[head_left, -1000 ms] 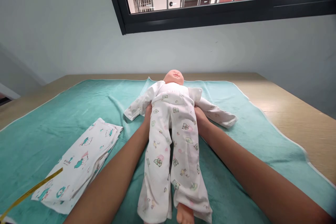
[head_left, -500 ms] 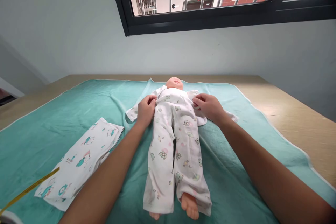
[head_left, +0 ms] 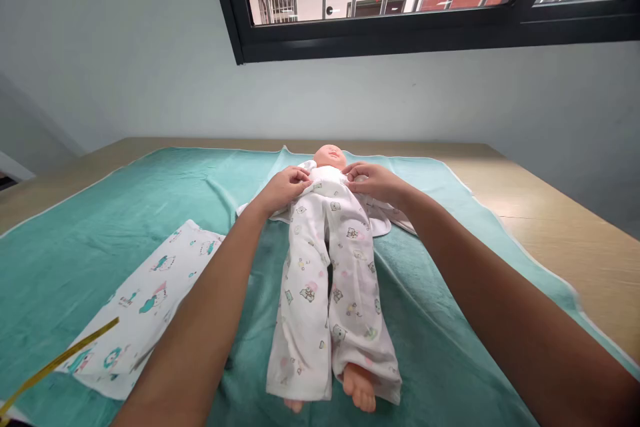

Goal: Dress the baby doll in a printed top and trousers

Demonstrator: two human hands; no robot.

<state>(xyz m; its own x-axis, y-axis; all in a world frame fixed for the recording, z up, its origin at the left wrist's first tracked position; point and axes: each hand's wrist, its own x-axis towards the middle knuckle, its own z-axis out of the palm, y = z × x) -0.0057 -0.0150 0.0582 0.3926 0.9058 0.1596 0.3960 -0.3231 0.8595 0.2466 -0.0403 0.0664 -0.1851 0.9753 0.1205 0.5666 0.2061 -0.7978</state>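
A baby doll [head_left: 330,155] lies on its back, head toward the wall. It wears white pants [head_left: 311,293] with a small animal print, and one foot [head_left: 359,387] pokes out of the right-hand leg. A white top [head_left: 379,220] is spread under and beside its torso. My left hand [head_left: 286,188] is closed at the left side of the waistband, fingertips pinching the fabric. On the opposite side, my right hand [head_left: 371,183] is closed too, with thumb and fingers at the waistband's upper edge. The exact fold between the fingertips is partly hidden.
A folded white cloth [head_left: 155,300] with teal print lies left of my left forearm. The doll rests on a teal blanket [head_left: 425,320] over a wooden table [head_left: 545,213]. A yellow strip [head_left: 60,363] juts in at lower left. Behind are a wall and a barred window.
Both hands have moved up and inward along the pants, from the hips to the waistband near the doll's belly. The view has shifted slightly.
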